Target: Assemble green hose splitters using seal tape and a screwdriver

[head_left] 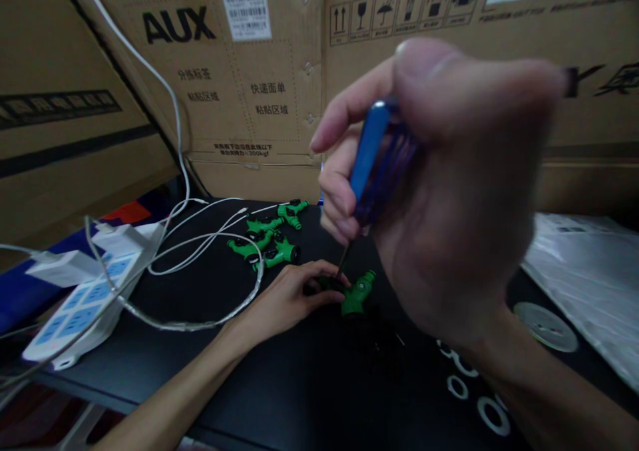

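Observation:
Close to the camera, my right hand (449, 171) is closed round the blue-and-purple handle of a screwdriver (370, 148). The thin shaft slants down to the fingers of my left hand (294, 291). That hand rests low over the table, thumb and fingers pinching a green Y-shaped hose connector (357, 295) at its dark left part. One green branch points up and to the right. The screwdriver tip meets the work between my left fingers, and the exact contact spot is hidden.
Several more green connectors (274, 251) lie behind my left hand on the black table (279, 384). A power strip (94, 298) with white cables stands left. White rings (493, 416), a round disc (546, 326) and plastic sheeting (584, 271) lie right. Cardboard boxes (249, 125) wall the back.

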{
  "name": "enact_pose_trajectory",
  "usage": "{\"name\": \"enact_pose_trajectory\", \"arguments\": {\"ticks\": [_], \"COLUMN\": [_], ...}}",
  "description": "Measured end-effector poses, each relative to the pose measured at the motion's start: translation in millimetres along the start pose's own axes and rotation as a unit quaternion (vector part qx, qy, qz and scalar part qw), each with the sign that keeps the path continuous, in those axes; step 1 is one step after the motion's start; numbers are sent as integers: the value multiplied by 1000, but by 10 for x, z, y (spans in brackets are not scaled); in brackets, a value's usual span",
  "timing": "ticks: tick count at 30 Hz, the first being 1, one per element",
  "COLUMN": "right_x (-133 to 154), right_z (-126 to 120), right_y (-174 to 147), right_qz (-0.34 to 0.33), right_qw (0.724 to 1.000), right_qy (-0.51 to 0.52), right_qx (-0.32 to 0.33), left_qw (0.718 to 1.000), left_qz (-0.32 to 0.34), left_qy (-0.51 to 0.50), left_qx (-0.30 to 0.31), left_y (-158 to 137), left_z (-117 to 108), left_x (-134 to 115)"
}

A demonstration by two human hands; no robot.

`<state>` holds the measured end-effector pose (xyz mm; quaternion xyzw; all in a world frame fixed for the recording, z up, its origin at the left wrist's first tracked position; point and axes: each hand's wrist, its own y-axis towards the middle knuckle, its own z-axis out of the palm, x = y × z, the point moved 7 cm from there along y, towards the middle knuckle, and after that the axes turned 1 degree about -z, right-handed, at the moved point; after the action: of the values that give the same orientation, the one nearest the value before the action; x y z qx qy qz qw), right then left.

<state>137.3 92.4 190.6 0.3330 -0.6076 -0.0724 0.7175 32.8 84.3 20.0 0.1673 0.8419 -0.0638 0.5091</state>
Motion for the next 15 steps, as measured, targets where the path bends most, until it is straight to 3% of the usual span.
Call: {"name": "enact_pose_trajectory", "arguments": {"ticks": [3,8,15], "right_x": [74,131,34], "right_z": [16,-28,2], "right_y": [-63,-68,69], "right_qz": [-71,-101,-4], "right_qw": [996,992,993], "right_qy": [-52,-54,71], "right_qx": [-6,-59,90], "left_qw": [1000,1000,998], "left_qz": [1,2,-16], "left_qy": [-4,-14,20], "left_qx": [16,23,54], "left_y": [-9,-1,-2], "left_z": [-4,35,79], "left_x": [-40,44,78]}}
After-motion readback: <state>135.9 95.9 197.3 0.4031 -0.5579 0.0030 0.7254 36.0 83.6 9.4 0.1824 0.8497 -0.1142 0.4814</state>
